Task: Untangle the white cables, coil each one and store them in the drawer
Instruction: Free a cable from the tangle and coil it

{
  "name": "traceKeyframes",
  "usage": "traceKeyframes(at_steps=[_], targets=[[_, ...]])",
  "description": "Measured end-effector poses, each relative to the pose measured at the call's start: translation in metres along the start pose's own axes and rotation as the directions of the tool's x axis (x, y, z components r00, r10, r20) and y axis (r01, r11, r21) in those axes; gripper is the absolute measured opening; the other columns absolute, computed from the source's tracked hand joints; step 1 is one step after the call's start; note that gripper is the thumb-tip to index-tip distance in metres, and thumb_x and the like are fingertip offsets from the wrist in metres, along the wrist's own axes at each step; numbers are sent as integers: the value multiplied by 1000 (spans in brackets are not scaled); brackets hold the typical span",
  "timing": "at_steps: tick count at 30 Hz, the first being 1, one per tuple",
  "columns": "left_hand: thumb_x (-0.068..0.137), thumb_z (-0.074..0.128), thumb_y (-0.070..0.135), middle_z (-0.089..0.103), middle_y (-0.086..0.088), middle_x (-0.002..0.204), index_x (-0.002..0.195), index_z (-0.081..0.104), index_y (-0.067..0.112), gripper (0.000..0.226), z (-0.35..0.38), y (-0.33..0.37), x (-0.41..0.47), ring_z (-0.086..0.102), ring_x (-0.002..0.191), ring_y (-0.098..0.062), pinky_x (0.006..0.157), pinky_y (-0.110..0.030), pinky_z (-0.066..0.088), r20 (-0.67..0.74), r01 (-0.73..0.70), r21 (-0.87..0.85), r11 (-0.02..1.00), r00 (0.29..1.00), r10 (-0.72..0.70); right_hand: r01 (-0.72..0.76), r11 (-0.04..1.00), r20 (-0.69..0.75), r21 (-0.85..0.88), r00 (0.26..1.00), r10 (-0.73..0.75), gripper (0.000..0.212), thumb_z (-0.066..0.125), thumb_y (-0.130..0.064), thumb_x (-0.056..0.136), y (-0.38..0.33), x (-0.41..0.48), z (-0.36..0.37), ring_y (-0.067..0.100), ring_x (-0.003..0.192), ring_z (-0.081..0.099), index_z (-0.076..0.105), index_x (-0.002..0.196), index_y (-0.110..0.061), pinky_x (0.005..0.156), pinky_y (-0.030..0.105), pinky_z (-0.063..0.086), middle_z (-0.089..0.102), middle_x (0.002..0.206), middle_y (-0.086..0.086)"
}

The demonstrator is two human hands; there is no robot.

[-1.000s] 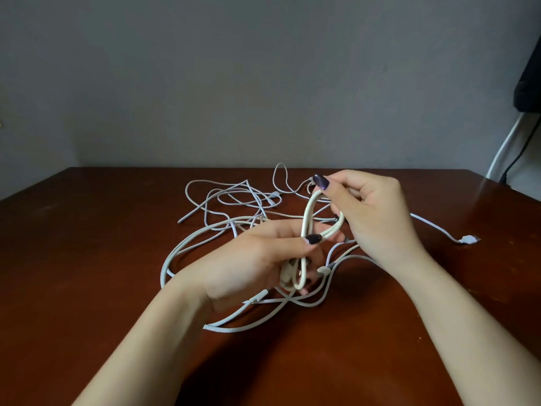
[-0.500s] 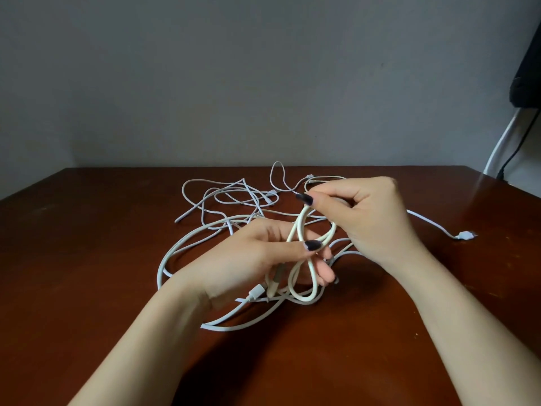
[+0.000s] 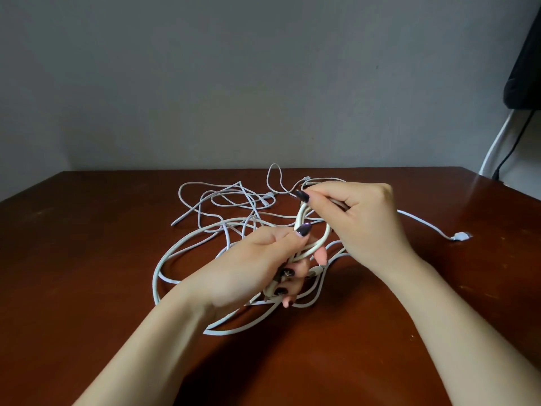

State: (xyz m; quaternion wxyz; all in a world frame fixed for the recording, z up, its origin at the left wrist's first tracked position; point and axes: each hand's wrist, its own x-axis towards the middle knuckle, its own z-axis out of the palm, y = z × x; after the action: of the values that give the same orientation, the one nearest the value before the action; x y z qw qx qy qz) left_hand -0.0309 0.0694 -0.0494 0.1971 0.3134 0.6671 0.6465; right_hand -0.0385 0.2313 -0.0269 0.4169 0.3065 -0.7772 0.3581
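Head view: left hand (image 3: 251, 268), right hand (image 3: 366, 224), both grips tight on one cable loop (image 3: 311, 249), white cables (image 3: 218, 333) tangled beneath.

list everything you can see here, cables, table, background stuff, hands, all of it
tangle of thin white cables: number cannot be told, white, spread over the table's middle
thicker cream cable loop: one, off-white, held above the tangle
flat cable plug: one, white, on the table at right, ending a strand
wooden table: one, dark reddish brown, lower half
plain wall: one, grey, behind the table
dark object: one, black, top right, cut off
leaning tube: one, white, below the dark object
thin cord: one, black, beside the tube
left hand: one, grips the loop's lower part
right hand: one, pinches the loop's top
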Motion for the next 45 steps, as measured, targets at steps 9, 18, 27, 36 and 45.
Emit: traceKeyframes(at_steps=[9, 18, 27, 36, 45], targets=[[94, 43, 21, 33, 6, 49, 54, 53, 22, 41, 0, 10, 1, 31, 37, -8, 35, -18, 31, -197, -30, -381, 924, 979, -50, -299, 951, 133, -75, 942, 307, 38, 30, -44, 98, 13, -7, 4, 8, 51, 47, 62, 93, -24, 53, 27, 37, 53, 55, -3], [100, 31, 17, 29, 6, 54, 68, 37, 19, 33, -25, 19, -2, 28, 40, -7, 40, -15, 34, -586, -346, -593, 727, 805, -95, -192, 956, -22, -223, 981, 192, 14, 57, -17, 93, 25, -7, -3, 6, 72, 61, 71, 92, -14, 66, 20, 46, 63, 77, -19], [100, 38, 13, 52, -12, 70, 85, 50, 6, 21, -16, 3, 5, 50, 63, -22, 69, -39, 39, -694, -127, -274, 953, 712, -104, 187, 918, 165, -349, 977, -136, 35, 46, -23, 90, -23, -14, 27, 15, 43, 33, 67, 64, -15, 36, 27, 34, 34, 50, -6], [99, 42, 31, 58, -8, 72, 99, 54, 1, 33, -16, 6, 8, 56, 62, -18, 56, -28, 48, -546, -53, -514, 856, 790, -279, 213, 937, 42, -277, 977, -209, 29, 50, -17, 91, -29, -9, 18, 15, 41, 36, 73, 74, -10, 36, 31, 34, 39, 50, -4], [98, 40, 37, 51, 0, 53, 63, 52, 15, 44, -18, 14, 4, 49, 43, -13, 51, -27, 37, -637, -112, -441, 891, 738, -223, -77, 994, 455, -72, 884, 101, 18, 50, -42, 81, -31, -13, 19, 9, 43, 38, 55, 74, -25, 47, 15, 25, 48, 47, -8]])
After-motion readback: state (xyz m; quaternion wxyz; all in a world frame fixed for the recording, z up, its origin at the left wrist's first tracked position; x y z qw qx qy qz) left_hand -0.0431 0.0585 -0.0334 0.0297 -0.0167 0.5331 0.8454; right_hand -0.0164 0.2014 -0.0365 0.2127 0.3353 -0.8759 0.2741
